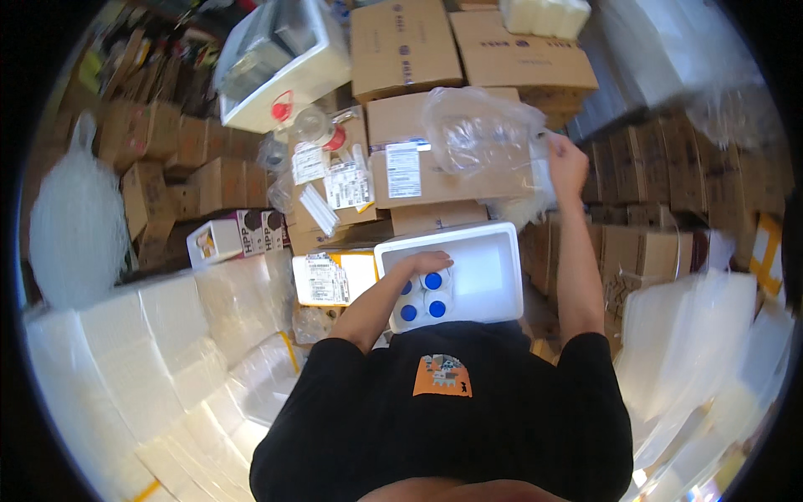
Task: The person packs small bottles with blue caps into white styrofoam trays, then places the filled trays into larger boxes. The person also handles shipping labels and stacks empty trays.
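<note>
A white foam box stands open against my body. Several bottles with blue caps sit together in its left half, and the right half shows bare foam. My left hand reaches over the box's left side to the far bottles; its fingers are bent, and whether they grip a bottle is hidden. Out to the right, my right hand is closed on the edge of a clear plastic bag. The bag spreads over a cardboard box that bears a paper label.
Beyond stand more cardboard boxes and a foam box holding grey panels. A clear bottle and labelled papers lie front-left of it. White foam boxes are stacked at left, wrapped white stacks at right.
</note>
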`<state>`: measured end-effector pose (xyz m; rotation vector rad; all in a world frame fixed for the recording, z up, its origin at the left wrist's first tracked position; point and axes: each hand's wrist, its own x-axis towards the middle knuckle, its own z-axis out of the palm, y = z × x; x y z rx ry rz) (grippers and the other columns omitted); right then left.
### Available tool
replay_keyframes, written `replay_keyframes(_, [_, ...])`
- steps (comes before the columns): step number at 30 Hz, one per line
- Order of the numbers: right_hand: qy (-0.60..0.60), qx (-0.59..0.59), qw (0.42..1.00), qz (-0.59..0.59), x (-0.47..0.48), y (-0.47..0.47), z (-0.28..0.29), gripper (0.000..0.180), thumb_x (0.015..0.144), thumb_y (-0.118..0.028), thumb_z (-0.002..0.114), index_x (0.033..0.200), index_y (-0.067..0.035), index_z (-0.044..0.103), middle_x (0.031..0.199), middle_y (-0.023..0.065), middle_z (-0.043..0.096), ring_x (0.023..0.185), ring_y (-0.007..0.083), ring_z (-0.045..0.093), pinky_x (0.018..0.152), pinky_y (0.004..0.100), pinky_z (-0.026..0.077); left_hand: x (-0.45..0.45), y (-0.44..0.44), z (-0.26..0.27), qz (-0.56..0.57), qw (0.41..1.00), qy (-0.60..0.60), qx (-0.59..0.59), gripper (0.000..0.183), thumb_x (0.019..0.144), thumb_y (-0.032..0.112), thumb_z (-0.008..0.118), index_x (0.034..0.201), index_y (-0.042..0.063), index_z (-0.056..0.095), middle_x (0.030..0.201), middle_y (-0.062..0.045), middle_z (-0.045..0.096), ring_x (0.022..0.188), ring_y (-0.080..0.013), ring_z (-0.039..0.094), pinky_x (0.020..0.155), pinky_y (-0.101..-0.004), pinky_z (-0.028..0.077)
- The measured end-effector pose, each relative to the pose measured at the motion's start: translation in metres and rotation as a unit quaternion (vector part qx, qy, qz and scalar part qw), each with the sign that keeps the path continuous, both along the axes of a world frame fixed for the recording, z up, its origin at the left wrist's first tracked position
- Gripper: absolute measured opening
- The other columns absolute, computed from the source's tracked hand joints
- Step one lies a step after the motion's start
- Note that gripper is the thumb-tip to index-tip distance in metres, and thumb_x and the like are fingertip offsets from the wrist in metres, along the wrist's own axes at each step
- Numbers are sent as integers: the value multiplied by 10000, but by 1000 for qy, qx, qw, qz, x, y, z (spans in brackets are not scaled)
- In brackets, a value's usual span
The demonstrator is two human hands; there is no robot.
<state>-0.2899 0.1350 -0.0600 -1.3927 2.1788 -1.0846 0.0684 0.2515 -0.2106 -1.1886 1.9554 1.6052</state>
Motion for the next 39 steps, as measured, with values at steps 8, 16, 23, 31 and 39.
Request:
replay_keyframes(8, [-156,-211,964,-43,-49,94,148,349,912,10,495,1214,-63,653,1135,73,647,883,161,630,643,256,512,6,18,205,384,860,313,-121,715,850,338,754,1437,74,445,1464,-165,445,1286,-315,499,1058,-428,435])
replay_keyframes(16, [-370,-206,827,369,104,145,265,141,898,-131,577,828,-13,608,795,111,588,542,154,529,473,250,421,39,2,291,349,792,462,-193,1323,630,226,927,1582,157,11,1634,-125,115,1424,-314,357,1054,-461,438])
replay_keyframes(23, [-383,19,704,597,233,112,272,539,855,-98,730,1340,-39,503,1295,104,527,1179,185,532,980,339,474,149,46,283,450,798,396,-56,694,682,83,834,1311,-9,557,1280,-108,608,1223,-201,542,1048,-377,425])
replay_keyframes(31, [-309,85,838,441,150,18,212,364,943,-133,652,1283,-39,562,1198,54,620,1108,138,576,985,316,471,392,47,309,740,545,22,-395,628,892,230,657,1442,18,438,1355,-158,547,1185,-250,554,1012,-386,454])
replay_keyframes(39, [-254,5,945,207,-12,-171,123,254,952,-207,636,1139,-36,638,1062,19,652,949,104,609,820,291,514,392,-78,351,549,278,-287,-734,760,921,478,646,1406,-64,426,1361,-260,528,1224,-378,538,1055,-415,419])
